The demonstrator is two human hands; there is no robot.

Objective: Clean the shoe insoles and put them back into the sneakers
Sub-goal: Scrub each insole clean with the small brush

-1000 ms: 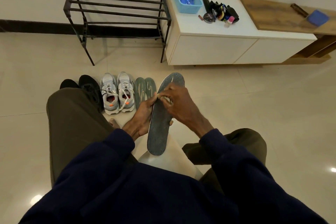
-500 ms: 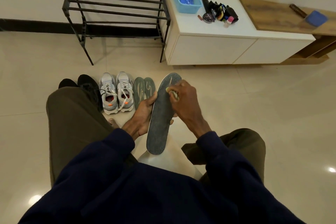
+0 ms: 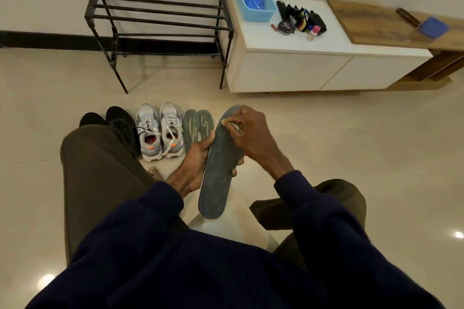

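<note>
A dark grey insole stands upright between my knees, its heel end low near the white stool. My left hand grips the insole's left edge, fingertips wrapping round to the right side. My right hand holds a small pale cleaning pad or brush pressed against the insole's toe end. On the floor lies a pair of grey sneakers with white laces. Two green-grey insoles lie side by side just right of them.
A pair of black shoes sits left of the sneakers, partly behind my left knee. A black metal shoe rack stands at the wall. The white cabinet carries a blue basket and shoe-care items.
My right hand has slid the pad up the insole from its middle to the toe end. The left hand keeps its grip in the same place.
</note>
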